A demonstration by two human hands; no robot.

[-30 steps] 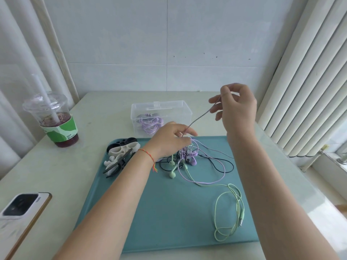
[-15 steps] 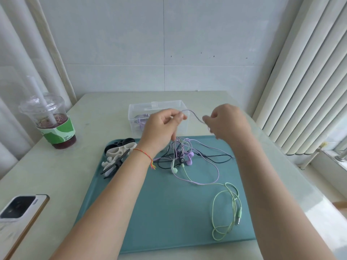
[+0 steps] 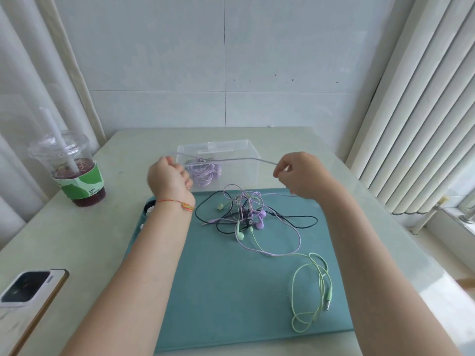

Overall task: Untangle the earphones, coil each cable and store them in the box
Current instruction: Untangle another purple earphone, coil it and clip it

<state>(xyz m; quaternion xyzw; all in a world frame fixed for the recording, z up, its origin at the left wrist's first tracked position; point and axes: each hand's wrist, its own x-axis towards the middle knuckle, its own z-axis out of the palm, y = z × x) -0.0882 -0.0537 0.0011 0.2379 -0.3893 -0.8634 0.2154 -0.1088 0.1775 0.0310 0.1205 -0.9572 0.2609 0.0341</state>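
A tangle of purple, green and black earphones (image 3: 246,214) lies on the teal mat (image 3: 231,291). My left hand (image 3: 169,178) and my right hand (image 3: 298,173) each pinch one end of a stretch of purple cable (image 3: 226,159), held taut in the air between them above the tangle. The cable runs down from my right hand into the tangle. Behind it stands the clear plastic box (image 3: 244,150), with a coiled purple earphone (image 3: 203,173) inside. A loose green cable loop (image 3: 311,291) with its plug lies at the mat's near right.
An iced drink cup (image 3: 74,173) with a straw stands at the left on the pale table (image 3: 77,240). A phone (image 3: 28,296) lies at the near left edge. My left forearm hides most of the objects at the mat's left edge. Vertical blinds (image 3: 424,111) hang on the right.
My hands have moved apart sideways, the left going left and the right going right. The purple cable between them is now stretched out straight in front of the box.
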